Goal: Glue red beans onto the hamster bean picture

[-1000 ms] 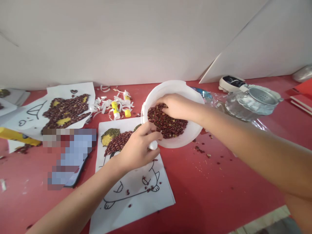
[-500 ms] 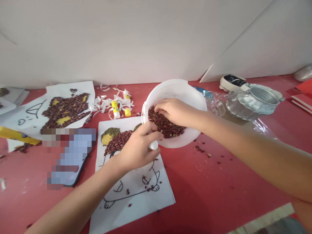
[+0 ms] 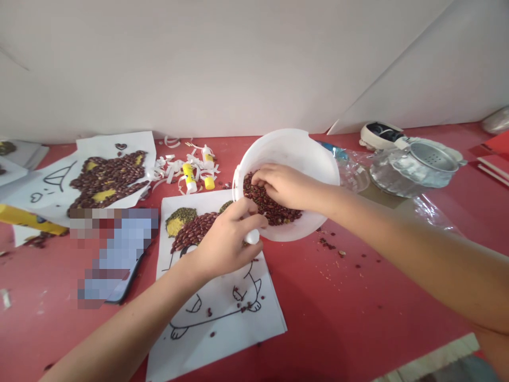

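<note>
A white plastic bucket [image 3: 314, 159] tilts toward me, with red and green beans [image 3: 278, 209] lying in its lower side. My left hand [image 3: 233, 236] is closed at the bucket's near left rim, around what looks like its white handle grip [image 3: 252, 236]. Inside the bucket, my right hand [image 3: 280, 183] has its fingers curled into the beans; its fingertips are partly hidden. Beneath my left hand lies a sheet of paper [image 3: 222, 339] with a black line drawing, its upper part covered with red beans [image 3: 194, 231] and green beans [image 3: 181, 215].
On the left are a bean-covered picture [image 3: 107, 180], a phone [image 3: 119, 260] with a blurred screen and a yellow tube [image 3: 32, 220]. Paper scraps and a yellow glue stick [image 3: 189, 178] lie behind the sheet. A metal tin [image 3: 413, 167] stands right, beside clear plastic wrapping [image 3: 353, 167].
Both hands stay almost where they were. The right fingers have shifted slightly among the beans, and the whole view has moved a little.
</note>
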Action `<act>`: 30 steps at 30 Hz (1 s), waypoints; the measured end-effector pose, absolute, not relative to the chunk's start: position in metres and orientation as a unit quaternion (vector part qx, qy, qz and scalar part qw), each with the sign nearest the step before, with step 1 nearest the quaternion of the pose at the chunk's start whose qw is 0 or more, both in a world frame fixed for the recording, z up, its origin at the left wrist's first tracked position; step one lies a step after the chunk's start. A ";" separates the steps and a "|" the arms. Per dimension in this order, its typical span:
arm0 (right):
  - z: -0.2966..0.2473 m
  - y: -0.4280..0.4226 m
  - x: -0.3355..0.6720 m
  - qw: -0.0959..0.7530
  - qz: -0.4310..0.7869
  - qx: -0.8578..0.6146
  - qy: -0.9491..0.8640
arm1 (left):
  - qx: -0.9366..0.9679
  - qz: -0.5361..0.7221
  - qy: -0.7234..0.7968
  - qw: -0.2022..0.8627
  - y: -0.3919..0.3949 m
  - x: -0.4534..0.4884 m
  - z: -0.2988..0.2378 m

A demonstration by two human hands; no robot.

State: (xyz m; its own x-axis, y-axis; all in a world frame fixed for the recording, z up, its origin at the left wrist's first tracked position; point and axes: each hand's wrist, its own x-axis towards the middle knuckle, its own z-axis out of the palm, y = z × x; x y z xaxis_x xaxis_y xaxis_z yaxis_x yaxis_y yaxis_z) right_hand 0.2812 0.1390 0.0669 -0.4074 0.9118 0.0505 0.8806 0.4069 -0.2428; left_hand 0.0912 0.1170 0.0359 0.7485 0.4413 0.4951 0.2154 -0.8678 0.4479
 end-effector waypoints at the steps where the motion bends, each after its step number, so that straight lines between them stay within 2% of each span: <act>1: 0.063 0.139 0.279 0.068 0.069 -0.532 -0.841 | 0.916 0.307 0.179 0.185 0.117 0.091 0.035; 6: 0.045 0.143 0.265 -0.050 -0.004 -0.505 -0.862 | 0.916 0.311 0.174 0.185 0.116 0.092 0.033; 15: 0.058 0.150 0.257 -0.121 -0.028 -0.507 -0.853 | 0.912 0.318 0.169 0.197 0.116 0.094 0.036; 19: 0.065 0.155 0.263 -0.095 -0.033 -0.554 -0.826 | 0.909 0.323 0.176 0.199 0.118 0.095 0.037; 25: 0.074 0.163 0.277 0.023 -0.052 -0.633 -0.772 | 0.898 0.347 0.190 0.192 0.124 0.095 0.037; 30: 0.079 0.169 0.282 0.055 -0.038 -0.661 -0.747 | 0.879 0.368 0.203 0.225 0.125 0.092 0.035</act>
State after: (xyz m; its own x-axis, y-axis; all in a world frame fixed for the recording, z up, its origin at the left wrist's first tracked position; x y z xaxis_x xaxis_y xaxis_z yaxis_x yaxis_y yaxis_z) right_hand 0.2825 0.1686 0.0791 -0.1197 0.9840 0.1322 0.9923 0.1229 -0.0162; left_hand 0.0922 0.1251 0.0351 0.6470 0.5228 0.5550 0.1919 -0.8161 0.5451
